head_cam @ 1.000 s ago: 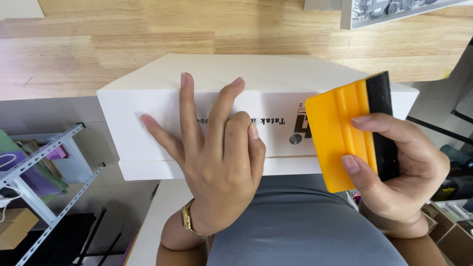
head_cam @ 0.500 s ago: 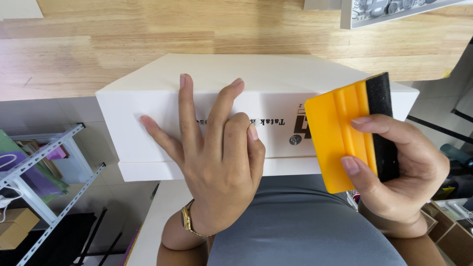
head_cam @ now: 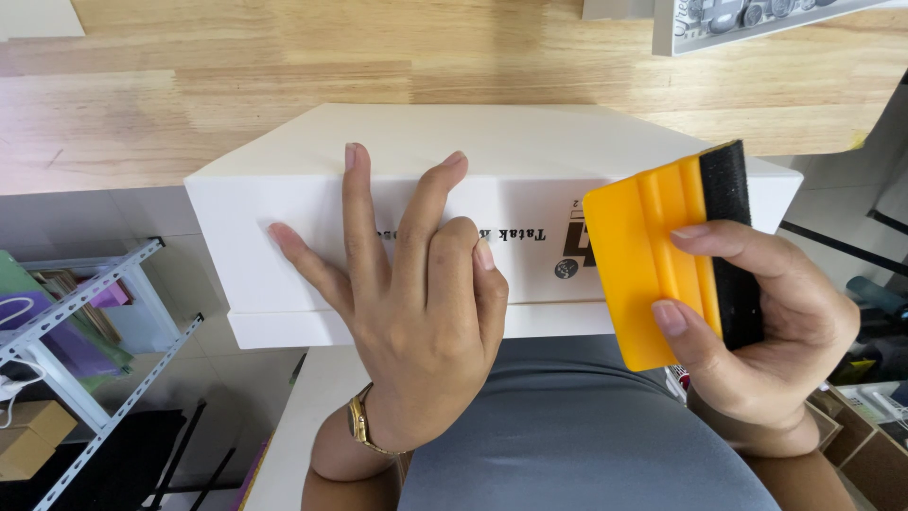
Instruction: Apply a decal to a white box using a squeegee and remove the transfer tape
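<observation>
A white box (head_cam: 530,151) with a lid sits at the near edge of a wooden table (head_cam: 236,95); its front side faces me and carries dark print. My left hand (head_cam: 407,303) lies flat against that front side, fingers spread and pointing up, a gold watch on the wrist. My right hand (head_cam: 766,322) grips a yellow squeegee (head_cam: 653,265) with a black felt edge, its flat face set against the right end of the box front.
A metal shelf rack (head_cam: 85,312) with purple items and a cardboard box stands at the lower left. A framed picture (head_cam: 747,19) lies on the table's far right. Cardboard boxes (head_cam: 870,445) sit low on the right.
</observation>
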